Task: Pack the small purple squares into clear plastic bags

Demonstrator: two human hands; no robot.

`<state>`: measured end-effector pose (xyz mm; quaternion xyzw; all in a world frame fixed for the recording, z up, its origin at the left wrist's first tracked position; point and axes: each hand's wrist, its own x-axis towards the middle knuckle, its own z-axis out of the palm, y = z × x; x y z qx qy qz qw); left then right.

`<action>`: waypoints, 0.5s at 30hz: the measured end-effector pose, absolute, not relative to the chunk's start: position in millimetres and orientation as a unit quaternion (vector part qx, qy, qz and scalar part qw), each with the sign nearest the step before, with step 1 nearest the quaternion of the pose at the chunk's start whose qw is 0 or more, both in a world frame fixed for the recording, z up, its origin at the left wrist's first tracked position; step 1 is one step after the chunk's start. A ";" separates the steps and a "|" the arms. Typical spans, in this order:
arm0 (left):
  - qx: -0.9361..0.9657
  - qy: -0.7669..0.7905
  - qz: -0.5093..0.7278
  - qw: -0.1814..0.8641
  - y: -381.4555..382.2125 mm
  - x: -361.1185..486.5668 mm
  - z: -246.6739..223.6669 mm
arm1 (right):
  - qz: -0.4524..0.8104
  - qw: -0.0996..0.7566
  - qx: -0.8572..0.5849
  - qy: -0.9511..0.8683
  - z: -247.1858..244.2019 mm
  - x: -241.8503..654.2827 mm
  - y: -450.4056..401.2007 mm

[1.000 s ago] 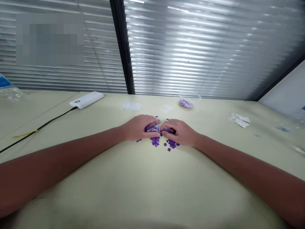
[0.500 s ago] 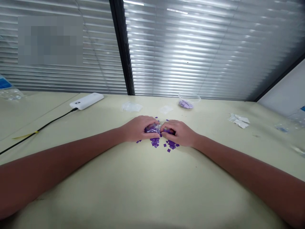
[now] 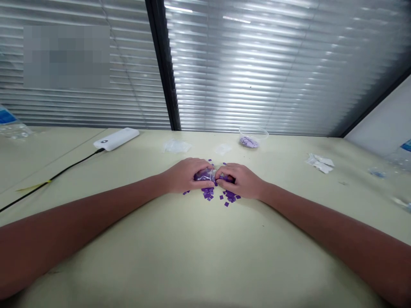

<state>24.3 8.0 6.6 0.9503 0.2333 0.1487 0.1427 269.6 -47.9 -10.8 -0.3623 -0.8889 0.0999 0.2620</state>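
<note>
My left hand (image 3: 184, 176) is wrapped round a small clear plastic bag (image 3: 205, 175) that lies on the table with purple pieces inside it. The bag's mouth points to the right. There the thumb and fingers of my right hand (image 3: 242, 180) are pinched together, touching or very close to the bag's edge; what they hold, if anything, is hidden. Small flat purple squares (image 3: 208, 194) are strewn on the table below the bag. More of them (image 3: 230, 196) lie under and in front of my right hand, and a few sit just beyond the fingers.
Behind my hands are flat clear plastic bags (image 3: 177, 146) and a clear round tub (image 3: 249, 142) of pale purple pieces. A white power bank (image 3: 116, 139) with a black cable (image 3: 69, 166) lies left. White scraps (image 3: 320, 163) lie right. Window blinds (image 3: 237, 85) border the table's back.
The view has shifted slightly. Both hands keep almost the same pose at the bag, and the purple squares lie as before.
</note>
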 end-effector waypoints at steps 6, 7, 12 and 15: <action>0.950 0.234 0.149 0.141 7.8 23.9 7.2 | 0.096 0.263 -0.365 -0.888 -11.8 269.6 -47.7; 0.950 0.234 0.148 0.142 7.9 23.9 7.2 | 0.096 0.262 -0.365 -0.888 -11.8 269.7 -47.7; 0.950 0.234 0.148 0.144 8.0 23.8 6.8 | 0.095 0.263 -0.365 -0.888 -11.0 269.6 -47.6; 0.950 0.235 0.146 0.143 8.0 23.4 6.9 | 0.098 0.261 -0.366 -0.888 -10.4 269.2 -47.9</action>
